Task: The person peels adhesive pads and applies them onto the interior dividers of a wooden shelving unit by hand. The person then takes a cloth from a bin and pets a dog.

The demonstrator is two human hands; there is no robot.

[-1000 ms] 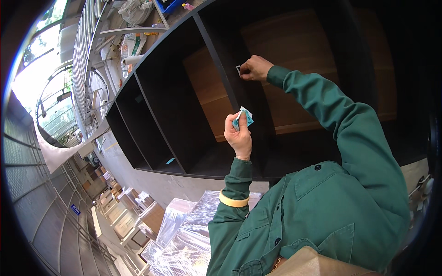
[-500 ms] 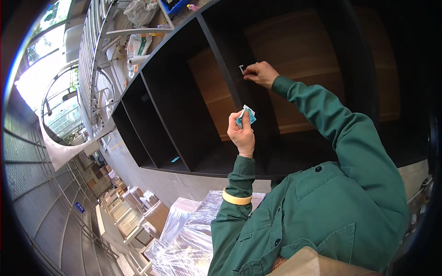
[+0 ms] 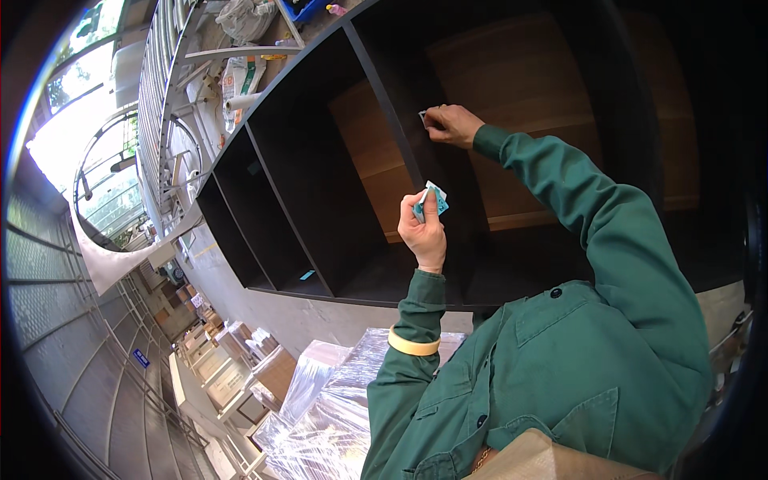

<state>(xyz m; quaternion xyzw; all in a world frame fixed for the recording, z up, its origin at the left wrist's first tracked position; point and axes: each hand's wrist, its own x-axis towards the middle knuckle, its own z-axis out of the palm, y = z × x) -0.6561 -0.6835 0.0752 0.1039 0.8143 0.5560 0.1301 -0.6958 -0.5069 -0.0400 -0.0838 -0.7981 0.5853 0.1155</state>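
Note:
My left hand (image 3: pixel 424 234) is raised in front of the dark shelf unit (image 3: pixel 320 200) and pinches a small teal and white packet (image 3: pixel 432 200) between thumb and fingers. My right hand (image 3: pixel 453 125) reaches higher, fingers closed on a small pale piece (image 3: pixel 423 118) pressed against the front edge of a dark vertical divider (image 3: pixel 392 104). Both arms wear green sleeves; the left cuff has a yellow band. Wooden back panels (image 3: pixel 376 152) show inside the compartments.
Pallets of plastic-wrapped boxes (image 3: pixel 328 400) lie below the shelf unit. Metal railings (image 3: pixel 160 72), white bags and a blue crate (image 3: pixel 308 10) sit beyond its top. A small teal scrap (image 3: pixel 308 275) lies in a lower compartment.
Both hands stay almost where they were, the right at the divider, the left holding the packet. The view has shifted slightly.

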